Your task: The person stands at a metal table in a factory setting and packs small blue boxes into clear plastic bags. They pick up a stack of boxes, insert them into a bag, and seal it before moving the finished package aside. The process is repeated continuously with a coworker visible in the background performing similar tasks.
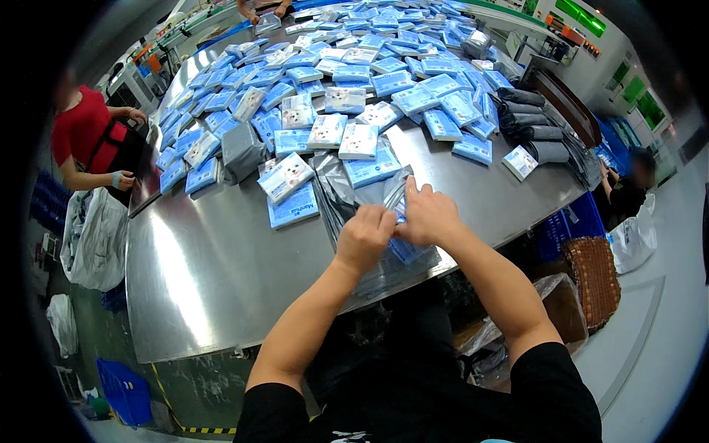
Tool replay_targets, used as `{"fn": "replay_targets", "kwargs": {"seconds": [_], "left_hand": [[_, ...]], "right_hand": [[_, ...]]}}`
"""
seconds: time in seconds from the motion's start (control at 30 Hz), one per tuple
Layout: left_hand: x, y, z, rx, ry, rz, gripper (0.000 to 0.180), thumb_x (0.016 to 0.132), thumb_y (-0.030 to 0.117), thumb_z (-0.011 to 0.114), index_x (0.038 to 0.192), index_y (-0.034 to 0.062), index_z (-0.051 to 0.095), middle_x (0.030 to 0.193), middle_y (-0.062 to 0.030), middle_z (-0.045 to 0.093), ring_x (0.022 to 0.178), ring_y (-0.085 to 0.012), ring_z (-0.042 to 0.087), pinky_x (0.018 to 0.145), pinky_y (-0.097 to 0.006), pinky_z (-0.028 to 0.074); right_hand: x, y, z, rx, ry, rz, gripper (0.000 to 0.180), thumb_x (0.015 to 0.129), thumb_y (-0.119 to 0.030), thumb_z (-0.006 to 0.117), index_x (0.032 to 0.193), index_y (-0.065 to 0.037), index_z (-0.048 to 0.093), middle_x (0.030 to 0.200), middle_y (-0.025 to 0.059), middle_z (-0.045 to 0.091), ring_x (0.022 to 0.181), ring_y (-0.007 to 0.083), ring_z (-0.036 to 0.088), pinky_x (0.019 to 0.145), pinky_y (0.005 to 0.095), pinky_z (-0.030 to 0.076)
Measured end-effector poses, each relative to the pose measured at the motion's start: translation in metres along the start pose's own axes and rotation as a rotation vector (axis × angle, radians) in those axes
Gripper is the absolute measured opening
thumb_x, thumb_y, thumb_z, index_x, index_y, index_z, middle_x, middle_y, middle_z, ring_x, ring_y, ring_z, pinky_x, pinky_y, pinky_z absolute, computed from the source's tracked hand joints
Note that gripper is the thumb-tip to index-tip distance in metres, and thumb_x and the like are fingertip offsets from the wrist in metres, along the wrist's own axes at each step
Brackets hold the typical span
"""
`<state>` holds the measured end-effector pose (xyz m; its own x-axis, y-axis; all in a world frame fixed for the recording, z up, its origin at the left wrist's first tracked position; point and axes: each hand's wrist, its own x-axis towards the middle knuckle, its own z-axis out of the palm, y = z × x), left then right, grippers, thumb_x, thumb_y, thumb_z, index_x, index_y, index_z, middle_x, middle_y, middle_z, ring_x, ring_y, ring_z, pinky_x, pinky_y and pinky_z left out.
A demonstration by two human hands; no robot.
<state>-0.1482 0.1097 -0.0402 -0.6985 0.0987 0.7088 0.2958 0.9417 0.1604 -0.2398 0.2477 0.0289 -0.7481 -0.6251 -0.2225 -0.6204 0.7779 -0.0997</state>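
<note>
My left hand [365, 238] is closed in a pinch on a grey see-through plastic bag [388, 275] at the table's front edge. Close beside it, my right hand [427, 214] grips the same bag, its index finger stretched along the plastic. Blue shows through the bag between and below my hands, seemingly a packet inside it. Just beyond my fingers, a blue packet [371, 168] rests on a spread of grey bags [334, 190]. Left of these, a blue-and-white packet with a white animal picture [286, 177] lies tilted on another blue packet [292, 207].
A large heap of blue packets [354, 74] covers the far part of the metal table [192, 288]. Filled grey bags [528, 118] lie at the right, another grey bundle [242, 151] at the left. A person in red [81, 129] stands left; another [635, 184] is at the right.
</note>
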Motion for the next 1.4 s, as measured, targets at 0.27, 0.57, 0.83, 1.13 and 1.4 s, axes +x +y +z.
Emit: {"fn": "replay_targets", "kwargs": {"seconds": [0.27, 0.57, 0.83, 1.13, 1.4], "left_hand": [[-0.018, 0.007, 0.016, -0.317, 0.131, -0.699, 0.012, 0.083, 0.006, 0.060, 0.093, 0.0016, 0.056, 0.091, -0.0157, 0.059, 0.087, -0.0348, 0.059, 0.082, -0.044, 0.051], [-0.013, -0.016, 0.018, 0.160, -0.114, -0.337, 0.008, 0.084, 0.014, 0.062, 0.085, 0.0059, 0.062, 0.093, -0.0099, 0.063, 0.081, -0.0302, 0.062, 0.069, -0.042, 0.051], [-0.038, -0.008, 0.002, -0.367, -0.223, -0.334, 0.009, 0.082, 0.006, 0.062, 0.089, 0.0024, 0.057, 0.105, -0.0143, 0.062, 0.094, -0.0342, 0.061, 0.082, -0.043, 0.049], [-0.013, 0.005, 0.005, -0.381, -0.075, -0.646, 0.057, 0.080, 0.012, 0.064, 0.133, 0.0007, 0.046, 0.114, -0.0209, 0.064, 0.104, -0.0387, 0.062, 0.088, -0.044, 0.050], [-0.014, 0.033, 0.018, -0.297, -0.188, -0.431, 0.020, 0.077, 0.007, 0.062, 0.096, 0.0007, 0.059, 0.090, -0.0201, 0.066, 0.085, -0.0399, 0.063, 0.073, -0.048, 0.051]], "right_hand": [[0.014, 0.023, 0.007, 0.197, 0.006, 0.127, 0.120, 0.066, -0.069, 0.068, 0.156, -0.006, 0.019, 0.117, 0.0272, 0.061, 0.103, 0.0400, 0.064, 0.088, 0.0431, 0.051], [0.015, 0.028, 0.010, 0.311, 0.040, 0.167, 0.118, 0.066, -0.066, 0.070, 0.155, -0.005, 0.023, 0.118, 0.0267, 0.063, 0.109, 0.0387, 0.062, 0.091, 0.0416, 0.050], [0.020, 0.034, 0.020, 0.346, 0.120, 0.160, 0.114, 0.067, -0.062, 0.071, 0.153, -0.002, 0.026, 0.118, 0.0280, 0.062, 0.109, 0.0382, 0.063, 0.090, 0.0414, 0.051], [0.012, 0.046, 0.014, 1.041, 0.054, 0.127, 0.108, 0.070, -0.043, 0.083, 0.149, 0.007, 0.028, 0.124, 0.0275, 0.058, 0.105, 0.0263, 0.063, 0.088, 0.0334, 0.050], [-0.006, 0.056, 0.011, 1.394, 0.192, 0.123, 0.103, 0.069, -0.023, 0.082, 0.151, 0.004, 0.024, 0.126, 0.0258, 0.056, 0.110, 0.0298, 0.061, 0.093, 0.0390, 0.050]]}}
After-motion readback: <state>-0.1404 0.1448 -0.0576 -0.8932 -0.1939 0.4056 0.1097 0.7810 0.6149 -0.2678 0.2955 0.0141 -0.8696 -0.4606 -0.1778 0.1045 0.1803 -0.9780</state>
